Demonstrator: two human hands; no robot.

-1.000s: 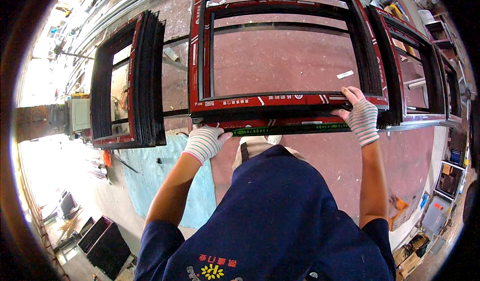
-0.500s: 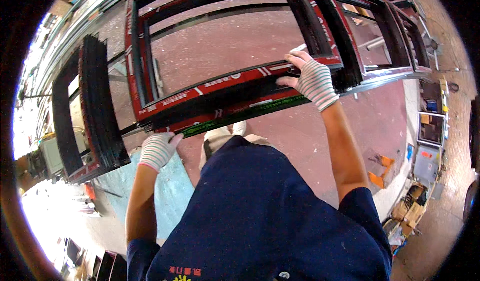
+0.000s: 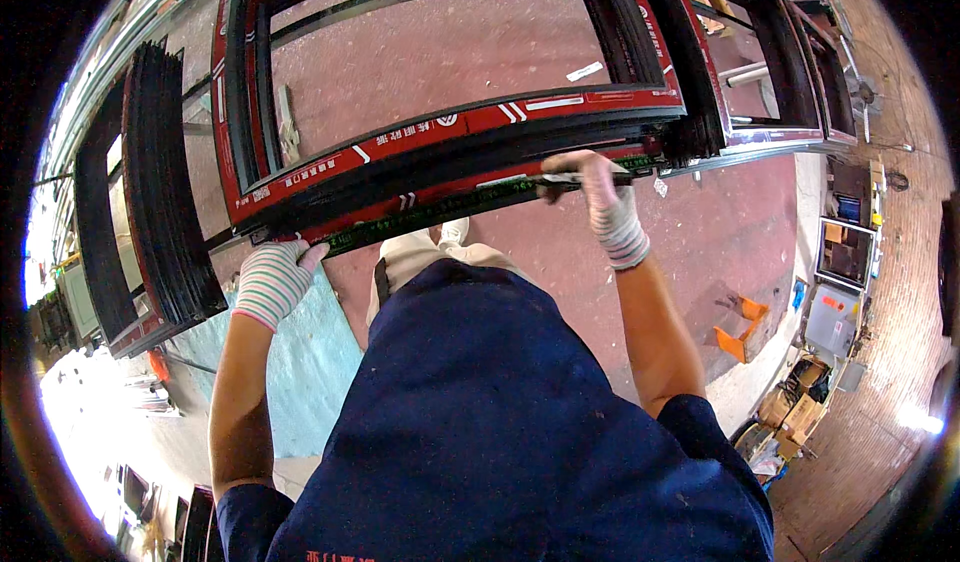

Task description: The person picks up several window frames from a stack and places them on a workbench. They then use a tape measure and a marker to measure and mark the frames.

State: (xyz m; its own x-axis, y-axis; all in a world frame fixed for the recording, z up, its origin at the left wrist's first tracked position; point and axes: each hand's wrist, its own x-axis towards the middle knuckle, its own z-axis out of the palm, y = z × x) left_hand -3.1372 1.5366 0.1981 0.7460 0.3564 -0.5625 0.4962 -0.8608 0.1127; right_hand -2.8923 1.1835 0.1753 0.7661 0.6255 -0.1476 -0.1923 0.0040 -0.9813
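A stack of black window frames (image 3: 330,169) with red protective film lies in front of me, its near side crossing the view. Along its lower edge runs a dark bar with a green-marked strip (image 3: 400,220). My left hand (image 3: 275,280), in a striped knit glove, is closed on the left end of this near edge, thumb on top. My right hand (image 3: 606,207), gloved alike with bare fingertips, is closed around a dark slim object (image 3: 622,178) just in front of the near side's right part. Its kind is unclear, as fingers cover it and motion blurs it.
Another stack of black frames (image 3: 172,192) stands at the left, and further frames (image 3: 760,138) are at the right. A light blue mat (image 3: 300,372) lies on the floor beside my left arm. An orange bracket-like piece (image 3: 742,330) and boxes (image 3: 800,417) are to the right.
My right hand has come off the frame's upper face and moved down toward me, with the dark slim object now showing. My left hand keeps its grip at the left end. The view has shifted slightly.
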